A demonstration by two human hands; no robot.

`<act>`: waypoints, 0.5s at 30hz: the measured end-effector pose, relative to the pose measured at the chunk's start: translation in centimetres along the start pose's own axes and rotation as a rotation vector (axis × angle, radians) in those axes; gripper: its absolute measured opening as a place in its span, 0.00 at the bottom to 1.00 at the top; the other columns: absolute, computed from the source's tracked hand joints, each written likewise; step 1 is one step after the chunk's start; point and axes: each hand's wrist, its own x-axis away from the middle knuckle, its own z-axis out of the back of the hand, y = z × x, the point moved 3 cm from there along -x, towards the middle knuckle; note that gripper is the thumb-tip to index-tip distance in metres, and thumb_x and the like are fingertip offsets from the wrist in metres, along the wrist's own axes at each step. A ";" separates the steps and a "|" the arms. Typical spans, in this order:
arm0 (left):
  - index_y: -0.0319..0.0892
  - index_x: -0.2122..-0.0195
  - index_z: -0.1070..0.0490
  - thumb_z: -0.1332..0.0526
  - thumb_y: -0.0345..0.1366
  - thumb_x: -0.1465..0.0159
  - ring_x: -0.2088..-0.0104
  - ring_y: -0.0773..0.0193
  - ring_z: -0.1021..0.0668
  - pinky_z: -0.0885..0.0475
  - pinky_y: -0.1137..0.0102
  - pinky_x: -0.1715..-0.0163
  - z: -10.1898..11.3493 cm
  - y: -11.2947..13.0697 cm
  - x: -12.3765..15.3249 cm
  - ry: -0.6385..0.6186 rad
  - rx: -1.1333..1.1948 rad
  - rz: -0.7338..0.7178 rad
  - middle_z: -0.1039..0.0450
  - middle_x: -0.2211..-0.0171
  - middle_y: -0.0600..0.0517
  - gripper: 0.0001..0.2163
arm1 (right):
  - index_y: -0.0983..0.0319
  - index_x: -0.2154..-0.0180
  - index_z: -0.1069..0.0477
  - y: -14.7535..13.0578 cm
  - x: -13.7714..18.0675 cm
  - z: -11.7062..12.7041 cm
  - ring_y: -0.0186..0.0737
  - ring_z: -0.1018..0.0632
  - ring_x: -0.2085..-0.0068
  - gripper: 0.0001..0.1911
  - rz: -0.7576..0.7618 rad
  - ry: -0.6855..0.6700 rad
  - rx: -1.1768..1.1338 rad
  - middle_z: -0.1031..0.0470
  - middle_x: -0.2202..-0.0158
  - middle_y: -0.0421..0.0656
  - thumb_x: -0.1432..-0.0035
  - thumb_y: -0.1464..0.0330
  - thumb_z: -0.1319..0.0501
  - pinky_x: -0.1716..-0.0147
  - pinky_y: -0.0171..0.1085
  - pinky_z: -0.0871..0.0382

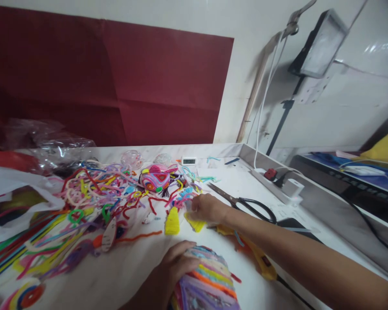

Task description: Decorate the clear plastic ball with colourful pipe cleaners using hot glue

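My left hand (pixel 180 260) rests its curled fingers over the top of a rounded craft piece covered in striped pipe cleaners (pixel 210 275), at the bottom centre. The piece has orange, yellow, blue and pink bands and a purple-edged panel; its lower part runs out of view. Farther forward, my right hand (pixel 210 207) reaches down to the table with its fingers drawn together. Just under it lies a yellow fuzzy piece (pixel 196 223), and a second yellow wedge (pixel 172 221) lies to the left. What the right fingertips grip is blurred.
Black-handled scissors (pixel 242 202) lie beyond my right forearm, and a yellow glue gun (pixel 261 260) is partly under it. A finished-looking pipe-cleaner head (pixel 157 180), loose pipe cleaners (pixel 93 185) and a small digital display (pixel 189 161) stand behind. A power strip (pixel 278 189) runs along the right edge.
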 end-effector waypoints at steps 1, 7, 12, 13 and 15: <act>0.58 0.39 0.38 0.26 0.46 0.50 0.41 0.45 0.27 0.30 0.57 0.42 -0.1 -0.2 0.0 -0.005 0.009 0.005 0.37 0.37 0.49 0.37 | 0.62 0.62 0.22 0.0 -0.2 -0.2 0.46 0.20 0.59 0.13 0.016 -0.016 -0.003 0.19 0.62 0.45 0.48 0.61 0.30 0.67 0.34 0.33; 0.59 0.37 0.41 0.29 0.41 0.46 0.45 0.47 0.24 0.24 0.58 0.48 -1.0 -2.9 -0.1 -0.054 0.070 0.073 0.33 0.39 0.48 0.36 | 0.64 0.55 0.26 0.2 -0.9 -1.3 0.44 0.22 0.55 0.13 0.024 -0.156 -0.079 0.24 0.54 0.44 0.37 0.63 0.36 0.55 0.46 0.26; 0.60 0.39 0.38 0.27 0.38 0.49 0.45 0.44 0.24 0.23 0.57 0.49 -1.4 -3.2 0.1 -0.039 0.042 0.054 0.33 0.39 0.49 0.36 | 0.63 0.47 0.31 1.1 -1.0 -1.7 0.44 0.22 0.54 0.16 -0.049 -0.252 -0.289 0.27 0.49 0.47 0.34 0.63 0.39 0.56 0.47 0.24; 0.60 0.40 0.37 0.27 0.38 0.49 0.44 0.44 0.24 0.24 0.57 0.48 -1.4 -2.9 0.2 -0.032 0.026 0.040 0.34 0.39 0.49 0.35 | 0.63 0.47 0.31 1.4 -1.1 -1.8 0.43 0.22 0.55 0.16 -0.066 -0.262 -0.327 0.27 0.49 0.47 0.34 0.64 0.39 0.57 0.46 0.24; 0.59 0.40 0.35 0.28 0.37 0.48 0.43 0.44 0.26 0.26 0.58 0.46 -1.2 -2.5 0.4 -0.016 -0.008 0.024 0.35 0.37 0.50 0.34 | 0.63 0.47 0.31 1.7 -1.2 -1.9 0.42 0.21 0.56 0.16 -0.098 -0.268 -0.390 0.26 0.50 0.46 0.34 0.64 0.39 0.59 0.45 0.23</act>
